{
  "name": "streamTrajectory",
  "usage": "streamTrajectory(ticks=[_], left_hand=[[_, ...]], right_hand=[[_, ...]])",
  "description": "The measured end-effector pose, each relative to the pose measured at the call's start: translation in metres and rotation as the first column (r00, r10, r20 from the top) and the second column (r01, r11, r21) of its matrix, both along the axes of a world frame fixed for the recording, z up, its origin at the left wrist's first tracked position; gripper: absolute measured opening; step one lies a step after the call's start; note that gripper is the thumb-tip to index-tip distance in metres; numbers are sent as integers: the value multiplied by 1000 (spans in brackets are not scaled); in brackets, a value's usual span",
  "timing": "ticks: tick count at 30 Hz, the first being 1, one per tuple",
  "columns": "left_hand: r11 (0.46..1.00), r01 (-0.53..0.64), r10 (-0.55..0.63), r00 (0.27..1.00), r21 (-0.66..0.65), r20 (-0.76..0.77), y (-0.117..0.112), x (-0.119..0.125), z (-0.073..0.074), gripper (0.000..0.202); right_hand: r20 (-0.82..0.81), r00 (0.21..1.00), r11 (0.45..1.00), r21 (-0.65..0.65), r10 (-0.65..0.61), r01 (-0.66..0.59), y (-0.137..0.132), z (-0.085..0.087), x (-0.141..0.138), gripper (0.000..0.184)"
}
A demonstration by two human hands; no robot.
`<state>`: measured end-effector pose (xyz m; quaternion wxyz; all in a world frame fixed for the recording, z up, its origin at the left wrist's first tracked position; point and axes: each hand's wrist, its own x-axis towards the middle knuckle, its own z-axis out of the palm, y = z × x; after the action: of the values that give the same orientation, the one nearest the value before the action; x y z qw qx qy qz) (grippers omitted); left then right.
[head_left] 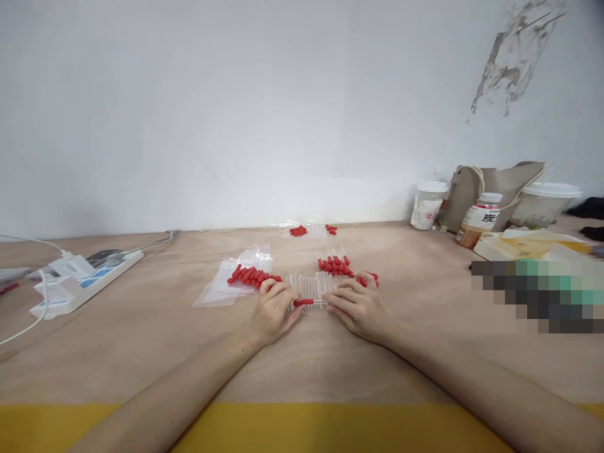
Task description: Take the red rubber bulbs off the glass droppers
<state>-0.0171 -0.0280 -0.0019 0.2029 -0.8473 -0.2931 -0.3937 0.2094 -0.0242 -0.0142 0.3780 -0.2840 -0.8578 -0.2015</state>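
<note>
My left hand and my right hand meet over a row of clear glass tubes lying on the wooden table. Between the fingertips of both hands is one red rubber bulb on a tube; the left fingers pinch it and the right fingers close on the tube's other end. A heap of loose red bulbs lies on a clear plastic bag just beyond the left hand. Finished droppers with red bulbs lie beyond the right hand.
More red bulbs on plastic lie near the wall. A white power strip with plugs and cables sits far left. At right stand a plastic cup, a bottle, a cloth bag and a lidded tub. A yellow strip edges the table.
</note>
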Motion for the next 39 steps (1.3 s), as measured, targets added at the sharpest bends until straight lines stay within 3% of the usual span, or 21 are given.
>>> streamTrajectory(ticks=[6,18,29,32,35,39], left_hand=[[1000,-17,17,998,-4,-60,-1,2,3,12],[995,37,-13,966,87,-257,-5,4,7,14],[990,94,-68,971,103,-231,-8,-2,6,12],[998,12,-2,989,65,-149,-7,-17,7,15],[999,-39,38,998,-31,-57,-6,-26,6,13],[979,-22,43,994,-201,101,0,-20,13,17]], right_hand=[[58,998,998,-53,-12,15,2,-1,-4,20],[37,997,998,0,64,-64,-10,7,3,22],[57,995,996,-33,80,-78,-11,5,11,21],[11,1000,998,-64,20,-19,-4,3,31,23],[-74,988,987,-99,-133,125,4,5,45,20],[-177,953,956,-206,-247,209,11,10,37,21]])
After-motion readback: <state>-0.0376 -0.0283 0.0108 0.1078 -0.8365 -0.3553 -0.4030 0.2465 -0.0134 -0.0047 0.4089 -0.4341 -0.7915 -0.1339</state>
